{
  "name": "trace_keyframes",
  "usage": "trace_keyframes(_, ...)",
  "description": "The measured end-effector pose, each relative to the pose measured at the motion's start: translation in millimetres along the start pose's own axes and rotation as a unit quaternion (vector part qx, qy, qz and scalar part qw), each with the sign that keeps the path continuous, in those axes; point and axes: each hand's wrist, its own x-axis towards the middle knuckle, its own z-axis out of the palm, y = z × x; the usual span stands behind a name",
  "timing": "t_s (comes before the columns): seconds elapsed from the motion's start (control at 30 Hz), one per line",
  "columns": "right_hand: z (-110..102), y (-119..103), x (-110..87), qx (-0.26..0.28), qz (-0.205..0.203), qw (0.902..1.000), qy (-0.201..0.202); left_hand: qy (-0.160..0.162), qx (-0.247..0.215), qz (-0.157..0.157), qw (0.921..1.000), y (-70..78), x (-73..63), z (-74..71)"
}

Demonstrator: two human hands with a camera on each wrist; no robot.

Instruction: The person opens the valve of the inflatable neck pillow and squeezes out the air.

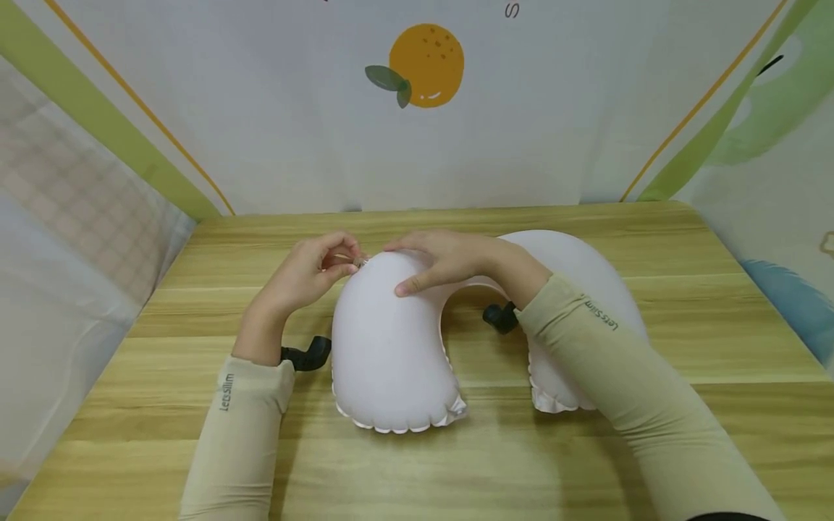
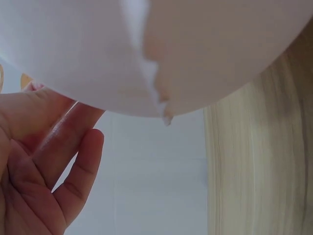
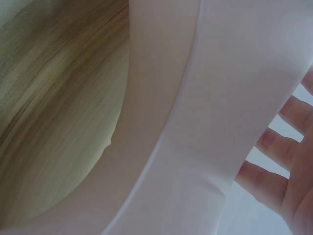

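Observation:
A pale pinkish-white inflatable neck pillow (image 1: 391, 347) lies on the table, full and rounded, its U opening toward me. At the far left of its left arm, my left hand (image 1: 300, 275) pinches a small pale valve (image 1: 360, 263) between thumb and index finger. My right hand (image 1: 449, 259) rests across the top of the same arm, thumb and fingers spread over the curve. The left wrist view has the pillow's seam (image 2: 149, 68) close up, with the left fingers beside it; their tips are hidden behind the pillow. Right fingers (image 3: 279, 147) touch the outer side in the right wrist view.
The wooden table (image 1: 489, 463) runs back to a white curtain (image 1: 293, 108) printed with an orange. Fabric also hangs along both sides. Black wrist camera mounts stick out by the left wrist (image 1: 309, 354) and right wrist (image 1: 500, 317).

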Motion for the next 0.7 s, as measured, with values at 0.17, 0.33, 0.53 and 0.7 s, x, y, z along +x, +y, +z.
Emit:
trace_keyframes(0.17, 1.1, 1.3, 0.3, 0.001, -0.002, 1.0, 0.001, -0.007, -0.012, -0.001, 0.9999, -0.8, 0.6, -0.3)
trace_keyframes(0.33, 1.1, 0.3, 0.3, 0.008, -0.001, 1.0, 0.002, -0.005, -0.01, 0.001, 0.9999, -1.6, 0.5, -0.6)
trace_keyframes(0.53, 0.9, -0.8, 0.6, 0.015, 0.003, 0.9999, -0.001, -0.006, -0.005, 0.002, 1.0, -1.7, -0.5, -1.0)
trace_keyframes(0.7, 0.9, -1.4, 0.3, 0.02, 0.006, 0.9998, -0.003, -0.008, 0.011, 0.004, 0.9999, -0.3, -1.7, -1.6)
